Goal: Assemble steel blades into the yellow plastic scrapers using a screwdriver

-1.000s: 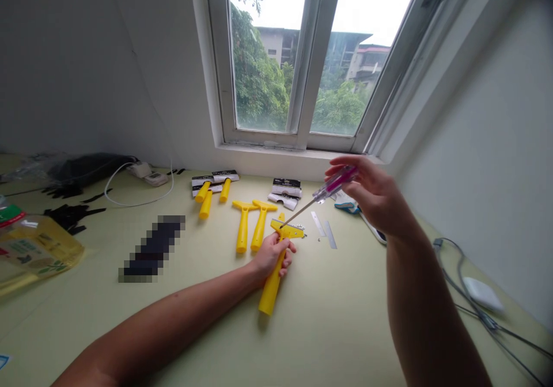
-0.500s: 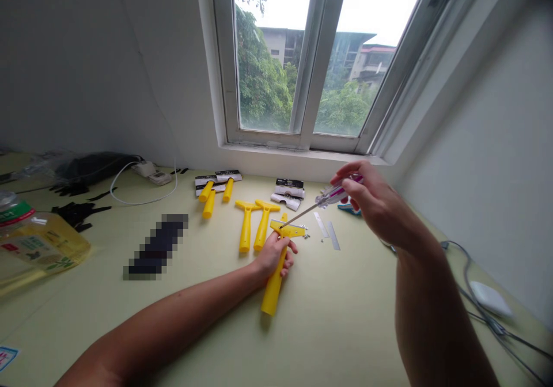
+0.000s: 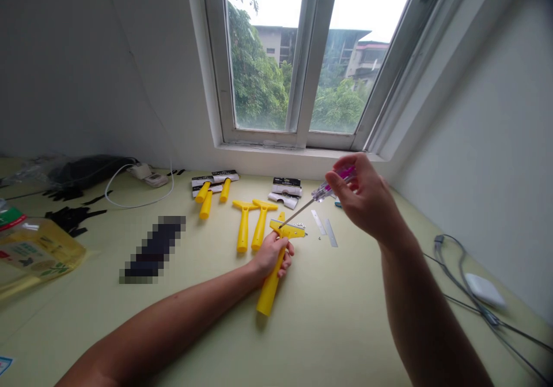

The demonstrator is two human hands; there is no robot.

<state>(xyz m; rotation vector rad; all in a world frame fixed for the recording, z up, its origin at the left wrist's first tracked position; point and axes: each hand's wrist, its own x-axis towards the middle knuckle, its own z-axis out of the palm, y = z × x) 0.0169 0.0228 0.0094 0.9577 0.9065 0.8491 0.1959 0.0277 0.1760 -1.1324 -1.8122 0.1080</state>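
Note:
My left hand (image 3: 275, 254) is closed around the handle of a yellow scraper (image 3: 268, 295), just below its wide head. A metal blade edge shows along the head's far side. In my right hand (image 3: 360, 197) is a screwdriver (image 3: 322, 191) with a clear and purple handle. Its shaft slants down to the left, and the tip meets the scraper head near its left end. Small screws and nuts (image 3: 301, 224) lie just beyond the head. Two flat metal blades (image 3: 330, 232) rest to the right of it.
Two yellow scraper handles (image 3: 243, 228) lie left of my left hand. Packaged yellow scrapers (image 3: 206, 203) and card sleeves (image 3: 285, 191) are farther back. A bottle of yellow liquid (image 3: 47, 249) stands at left, near a pixelated dark object (image 3: 153, 249). Grey cables (image 3: 479, 300) run along the right.
My right hand has turned on the screwdriver handle, its fingers and wrist now in a different pose. The tip stays at the scraper head. The whole view has shifted slightly.

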